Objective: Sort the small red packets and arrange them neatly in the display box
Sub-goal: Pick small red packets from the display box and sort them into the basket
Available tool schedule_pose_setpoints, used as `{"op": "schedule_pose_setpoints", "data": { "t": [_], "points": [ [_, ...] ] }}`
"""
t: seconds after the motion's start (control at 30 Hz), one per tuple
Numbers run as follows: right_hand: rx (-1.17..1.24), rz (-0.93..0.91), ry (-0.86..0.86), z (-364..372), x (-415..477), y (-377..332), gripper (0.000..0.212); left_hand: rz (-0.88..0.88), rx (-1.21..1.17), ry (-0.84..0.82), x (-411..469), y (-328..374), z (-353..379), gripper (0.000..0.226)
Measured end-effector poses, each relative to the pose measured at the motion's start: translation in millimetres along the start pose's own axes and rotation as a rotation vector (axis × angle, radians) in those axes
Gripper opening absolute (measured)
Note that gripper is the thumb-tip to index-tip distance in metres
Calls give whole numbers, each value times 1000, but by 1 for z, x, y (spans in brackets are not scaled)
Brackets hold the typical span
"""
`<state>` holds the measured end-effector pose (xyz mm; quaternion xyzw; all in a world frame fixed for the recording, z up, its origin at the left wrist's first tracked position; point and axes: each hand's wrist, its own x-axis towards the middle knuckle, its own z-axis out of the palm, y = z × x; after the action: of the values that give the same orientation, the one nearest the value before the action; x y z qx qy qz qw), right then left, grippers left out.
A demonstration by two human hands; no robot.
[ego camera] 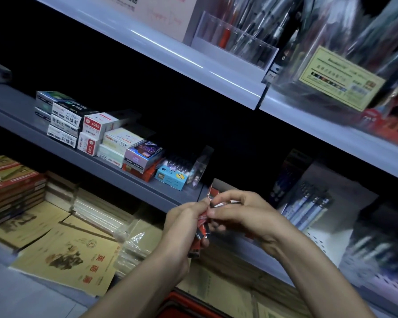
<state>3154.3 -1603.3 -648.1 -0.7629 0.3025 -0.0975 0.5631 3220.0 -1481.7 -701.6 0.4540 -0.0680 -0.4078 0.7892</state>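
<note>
Both hands meet in front of the middle shelf, low and right of centre. My left hand (184,222) grips a bunch of small red packets (201,232) that hang down from its fingers. My right hand (244,212) pinches the top of a red packet (213,193) that sticks up between the two hands. The packets are red with black and white parts, and the fingers hide much of them. A red edge, perhaps the display box (175,305), shows at the bottom between my forearms; I cannot tell what it is.
The grey middle shelf (115,171) carries stacked small stationery boxes (97,134). Pens in clear holders (237,40) stand on the white upper shelf. Brown exercise books (74,255) and wrapped paper stacks lie below. Packed pens (306,207) stand to the right of my hands.
</note>
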Motion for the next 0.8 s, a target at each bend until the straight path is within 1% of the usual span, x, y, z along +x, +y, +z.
{"op": "schedule_pose_setpoints", "data": {
  "t": [0.07,0.1,0.13,0.2,0.23,0.27,0.33,0.4,0.47,0.5,0.53,0.57,0.6,0.63,0.67,0.7,0.73,0.77,0.8],
  "points": [
    [34,-13,106,-9,2,-3,26,-41,1,0,0,0,-3,37],
    [3,-58,190,-16,6,-3,25,-58,-16,5,2,-1,-5,41],
    [-88,-126,304,-24,12,-2,23,-69,-37,15,3,-2,-7,40],
    [-452,-272,560,-39,29,4,14,-74,-63,53,6,-3,-11,30],
    [-655,-327,647,-43,37,9,12,-77,-60,67,8,-3,-12,24],
    [-820,-350,690,-46,45,14,13,-80,-55,75,9,-3,-13,21],
    [-1016,-313,660,-47,59,25,18,-83,-75,74,12,-3,-14,20],
    [-1196,-234,538,-44,68,36,18,-88,-113,66,14,-1,-15,23],
    [-1308,-178,425,-42,69,44,30,-89,-141,41,14,0,-16,24],
    [-1303,-198,429,-42,67,44,33,-88,-164,28,14,1,-16,23],
    [-1260,-250,465,-42,63,41,31,-82,-182,19,14,1,-16,23],
    [-1141,-310,503,-40,56,38,24,-70,-183,14,14,2,-16,22],
    [-946,-332,495,-35,48,32,15,-49,-172,13,16,1,-16,19],
    [-709,-311,417,-30,39,25,14,-25,-163,19,18,0,-16,16],
    [-501,-251,281,-22,29,17,21,-4,-157,28,19,-1,-16,17],
    [-374,-181,154,-14,19,8,27,8,-146,35,20,-2,-16,21],
    [-308,-125,57,-9,11,1,28,10,-124,42,19,-3,-16,22],
    [-261,-93,-4,-5,6,-3,27,5,-98,51,19,-3,-15,19],
    [-232,-72,-28,-3,3,-4,25,-5,-76,61,17,-3,-14,15]
  ]
}}
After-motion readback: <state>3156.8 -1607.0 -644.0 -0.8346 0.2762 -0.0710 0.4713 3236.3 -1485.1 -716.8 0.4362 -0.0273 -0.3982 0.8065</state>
